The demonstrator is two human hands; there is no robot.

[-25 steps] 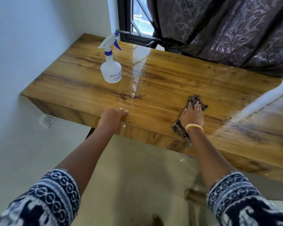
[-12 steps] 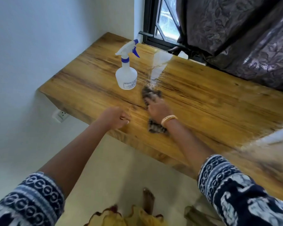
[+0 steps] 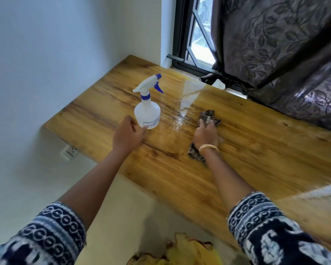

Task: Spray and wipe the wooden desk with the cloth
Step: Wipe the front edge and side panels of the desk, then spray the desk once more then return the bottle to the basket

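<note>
Desk: a long glossy golden-brown wooden desk (image 3: 256,150) with dark grain streaks runs along the pale wall (image 3: 46,54); window light glares on a wet patch between bottle and cloth.
Curtain: a dark brown leaf-embossed fabric curtain (image 3: 285,54) hangs over the desk's far edge, covering most of the black-framed window (image 3: 187,35).
Sleeves: navy-and-white patterned sleeves (image 3: 50,234) cover both upper forearms.
Bottle: a translucent white plastic spray bottle with blue trigger and collar (image 3: 147,111) stands upright on the desk near the wall end; nothing lies between it and the left hand.
Cloth: a crumpled dark brown-and-grey mottled cloth (image 3: 208,116) lies on the desk right of the wet patch, showing at both ends of the hand.
Right hand: the right hand (image 3: 205,134), gold bangle (image 3: 208,147) at the wrist, presses down on the cloth, fingers curled into it.
Left hand: the left hand (image 3: 126,133) hovers just beside the bottle's base, fingers spread and loosely curved, holding nothing; whether a fingertip touches cannot be told.
Socket: a white wall socket (image 3: 70,152) sits below the desk.
</note>
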